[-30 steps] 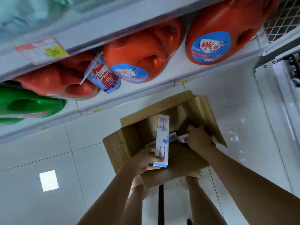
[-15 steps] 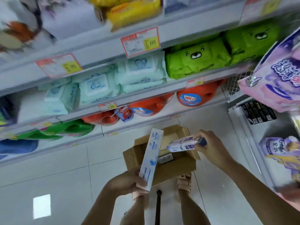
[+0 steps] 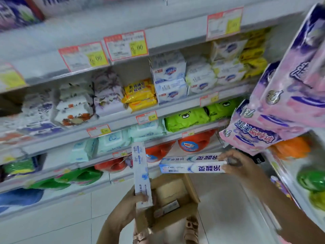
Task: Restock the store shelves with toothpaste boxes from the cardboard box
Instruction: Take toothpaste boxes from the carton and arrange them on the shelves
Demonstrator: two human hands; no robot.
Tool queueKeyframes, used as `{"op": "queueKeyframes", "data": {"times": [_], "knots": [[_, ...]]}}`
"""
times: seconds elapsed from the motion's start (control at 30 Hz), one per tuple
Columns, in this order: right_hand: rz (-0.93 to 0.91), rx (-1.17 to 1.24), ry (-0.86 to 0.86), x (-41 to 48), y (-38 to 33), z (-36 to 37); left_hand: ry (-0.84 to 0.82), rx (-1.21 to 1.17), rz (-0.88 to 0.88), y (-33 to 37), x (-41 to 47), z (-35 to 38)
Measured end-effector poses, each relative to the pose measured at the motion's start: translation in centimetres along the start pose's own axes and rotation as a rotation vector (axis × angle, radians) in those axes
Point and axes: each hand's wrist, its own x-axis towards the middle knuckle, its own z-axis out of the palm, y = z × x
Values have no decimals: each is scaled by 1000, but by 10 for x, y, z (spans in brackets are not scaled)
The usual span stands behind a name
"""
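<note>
My left hand grips the lower end of a white-and-blue toothpaste box held upright. My right hand pinches the right end of two more toothpaste boxes, stacked and lying sideways at chest height. Below them the open cardboard box sits on the floor between my feet, with at least one toothpaste box still lying inside.
Store shelves fill the view ahead, stocked with wipes, soap packs, green packets and red detergent jugs. Pink-purple refill bags hang close at the right, above a side rack. White floor tiles lie to the left.
The view has swung up from the box to the shelves. Both hands have risen out of the cardboard box, each carrying toothpaste boxes higher toward the shelves.
</note>
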Motion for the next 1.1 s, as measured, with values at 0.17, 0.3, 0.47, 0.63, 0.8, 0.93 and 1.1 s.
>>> {"op": "queueKeyframes", "data": {"times": [0.17,0.3,0.47,0.63,0.8,0.93,1.1], "knots": [[-36,125,40,-11,-37,-11,44,49,113,24,-19,35],[-73,233,44,-13,-59,-7,27,-49,180,41,-28,76],[-162,253,-23,-28,-79,8,111,-268,185,68,-22,122],[-148,226,-86,-31,-71,14,98,-478,252,87,-14,155],[-127,249,67,-21,-69,29,8,-454,289,92,-7,171],[-61,345,67,-9,-65,35,12,-418,322,90,-3,166],[270,617,-371,-6,-74,33,39,-215,306,82,-2,150]]}}
